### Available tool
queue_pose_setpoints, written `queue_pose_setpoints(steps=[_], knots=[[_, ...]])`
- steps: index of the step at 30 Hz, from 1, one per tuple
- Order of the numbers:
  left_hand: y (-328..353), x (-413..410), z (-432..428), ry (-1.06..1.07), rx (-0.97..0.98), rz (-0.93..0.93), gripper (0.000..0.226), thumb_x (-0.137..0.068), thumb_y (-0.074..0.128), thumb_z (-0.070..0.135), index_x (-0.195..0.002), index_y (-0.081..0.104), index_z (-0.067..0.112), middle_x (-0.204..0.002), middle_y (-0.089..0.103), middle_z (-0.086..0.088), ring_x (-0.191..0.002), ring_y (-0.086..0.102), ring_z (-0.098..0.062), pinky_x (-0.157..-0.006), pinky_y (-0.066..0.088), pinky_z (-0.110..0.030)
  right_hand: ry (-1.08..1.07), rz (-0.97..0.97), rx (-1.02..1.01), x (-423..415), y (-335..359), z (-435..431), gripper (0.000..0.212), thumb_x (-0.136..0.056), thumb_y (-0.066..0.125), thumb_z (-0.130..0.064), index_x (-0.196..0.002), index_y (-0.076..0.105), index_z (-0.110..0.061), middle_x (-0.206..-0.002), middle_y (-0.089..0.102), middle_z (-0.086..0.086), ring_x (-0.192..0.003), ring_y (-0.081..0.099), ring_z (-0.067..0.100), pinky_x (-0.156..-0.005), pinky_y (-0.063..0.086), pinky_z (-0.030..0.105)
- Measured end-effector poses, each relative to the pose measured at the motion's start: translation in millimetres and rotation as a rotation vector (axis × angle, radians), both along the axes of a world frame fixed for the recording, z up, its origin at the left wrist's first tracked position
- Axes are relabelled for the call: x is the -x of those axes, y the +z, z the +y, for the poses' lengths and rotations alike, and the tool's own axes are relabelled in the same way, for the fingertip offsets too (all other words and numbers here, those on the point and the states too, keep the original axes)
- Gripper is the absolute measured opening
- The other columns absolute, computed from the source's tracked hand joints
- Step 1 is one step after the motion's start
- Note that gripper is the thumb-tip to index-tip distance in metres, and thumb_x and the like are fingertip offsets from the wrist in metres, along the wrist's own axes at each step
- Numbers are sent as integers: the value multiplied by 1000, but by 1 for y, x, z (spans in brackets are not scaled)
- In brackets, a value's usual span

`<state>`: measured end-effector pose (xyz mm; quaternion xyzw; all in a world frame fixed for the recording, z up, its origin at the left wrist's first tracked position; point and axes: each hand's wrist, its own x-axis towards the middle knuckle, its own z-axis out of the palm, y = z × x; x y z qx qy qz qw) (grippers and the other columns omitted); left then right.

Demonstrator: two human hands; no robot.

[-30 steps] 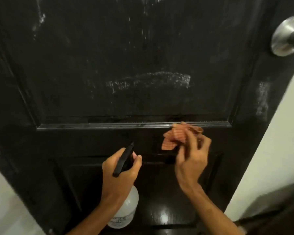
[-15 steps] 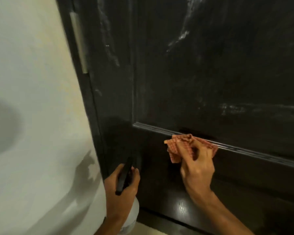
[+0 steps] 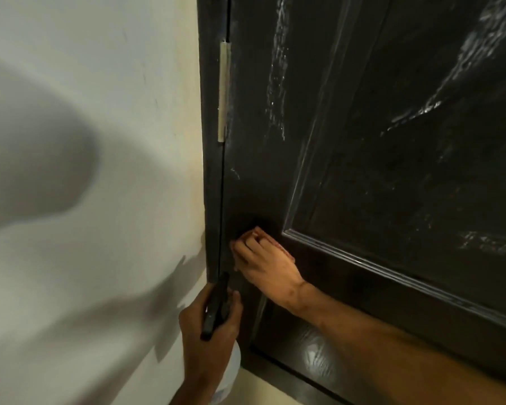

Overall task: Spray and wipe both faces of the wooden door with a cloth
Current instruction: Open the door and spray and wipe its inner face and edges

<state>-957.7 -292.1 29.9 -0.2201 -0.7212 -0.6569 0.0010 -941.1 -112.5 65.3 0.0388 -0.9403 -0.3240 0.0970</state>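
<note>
- We judge the cloth (image 3: pixel 268 238) to be soft, light and limp, so it likely works best bunched into a pad under flat fingers rather than held by a corner; it sits just left of centre in the frame, pressed to the door (image 3: pixel 392 171) close to the hinge-side edge.
- The door fills the right half of the frame; we take it as stiff and heavy, with a glossy dark face that looks slick where the pale streaks of spray lie in the upper right, so steady flat pressure seems the way to work it.
- The bottle (image 3: pixel 225 375), at the lower centre, looks like light plastic with some liquid weight in it, best gripped round the neck with a finger near the trigger (image 3: pixel 215 311).
- Our right hand (image 3: pixel 265 263) lies palm-down with fingers together, flattening the cloth against the door, just right of the frame edge and below the hinge (image 3: pixel 223 92).
- Our left hand (image 3: pixel 209 331) is curled closed round the neck of the bottle; the view there is dim, so we cannot tell whether a finger rests on the trigger.
</note>
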Motion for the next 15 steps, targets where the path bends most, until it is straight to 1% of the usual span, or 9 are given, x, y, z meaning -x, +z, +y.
queue_pose_setpoints(steps=[2, 3, 4, 5, 7, 9, 11, 13, 15], knots=[[9, 5, -1, 9, -24, 29, 11, -84, 79, 17, -88, 73, 9, -62, 66, 12, -54, 65, -5, -61, 51, -15, -21, 204, -6, 22, 20, 0, 63, -80, 74, -24, -142, 59, -20, -142, 34, 11, -124, 40, 32, -101, 43, 42], [13, 6, -1, 3, -34, 42, 8, -84, 79, 13, -87, 72, 10, -64, 67, 13, -54, 64, -3, -61, 50, -11, -45, 268, 27, 30, 29, -2, 66, -82, 72, -24, -146, 54, -19, -142, 36, 12, -123, 41, 32, -100, 46, 42], [12, 9, -5, 2, -40, 59, 8, -85, 78, 10, -85, 71, 13, -66, 68, 15, -53, 63, -1, -60, 48, -8, -49, 284, 49, 38, 27, -6, 68, -82, 74, -26, -147, 53, -20, -144, 37, 13, -124, 42, 32, -99, 47, 42], [15, 9, -6, -5, -52, 66, 10, -85, 77, 9, -84, 70, 17, -67, 68, 17, -52, 62, 0, -58, 46, -6, -52, 206, 17, 43, 20, -8, 66, -82, 75, -27, -145, 55, -21, -147, 36, 13, -127, 41, 33, -100, 47, 42], [7, 11, -15, -8, -52, 103, 17, -85, 75, 9, -87, 68, 25, -65, 66, 18, -50, 60, 2, -57, 46, -5, -28, -62, -65, 48, -28, -18, 53, -86, 73, -23, -137, 61, -24, -154, 35, 11, -135, 37, 32, -109, 41, 42], [0, 15, -22, -9, -48, 120, 25, -85, 76, 4, -87, 67, 28, -64, 65, 18, -50, 59, 1, -57, 47, -6, -28, -304, -3, 40, -68, -18, 45, -86, 74, -20, -130, 66, -25, -156, 41, 6, -140, 36, 24, -115, 35, 36], [-7, 19, -24, -6, -29, 122, 30, -85, 76, 1, -86, 66, 29, -66, 66, 19, -50, 60, -1, -56, 47, -7, -28, -395, 0, 30, -84, -14, 44, -78, 82, -22, -120, 72, -30, -152, 46, 2, -138, 40, 24, -111, 39, 36], [-10, 18, -23, -27, -9, 112, 31, -86, 77, -1, -84, 66, 28, -67, 66, 18, -51, 60, 0, -56, 46, -7, -18, -287, 42, 12, -77, -8, 37, -79, 81, -24, -115, 74, -30, -153, 45, 5, -137, 41, 29, -108, 41, 40], [-6, 6, -19, -67, 14, 104, 29, -87, 77, -3, -84, 67, 24, -68, 67, 15, -55, 62, -2, -58, 48, -9, -9, -71, 74, -13, -55, 3, 33, -92, 62, -23, -123, 73, -24, -148, 48, 8, -130, 43, 31, -101, 46, 41]])
